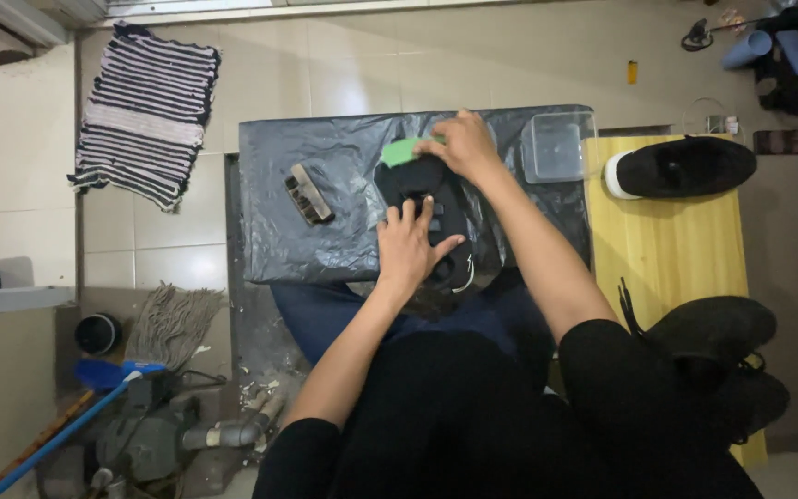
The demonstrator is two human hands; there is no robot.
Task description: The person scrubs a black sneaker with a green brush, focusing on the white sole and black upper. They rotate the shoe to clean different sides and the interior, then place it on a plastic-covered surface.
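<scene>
— What's the room like from up here?

— I see a floor (344, 65) of pale square tiles, dim and evenly lit. A striped rug (145, 111) lies far left, and a mop head (173, 319) and a blue broom handle (57, 439) sit near left.

— And furniture?

— A worktop (325, 240) under black plastic sheeting, with a yellow wooden bench (676, 240) touching its right side.

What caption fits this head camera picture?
Left hand steadies a black shoe while right hand presses a green sponge.
</scene>
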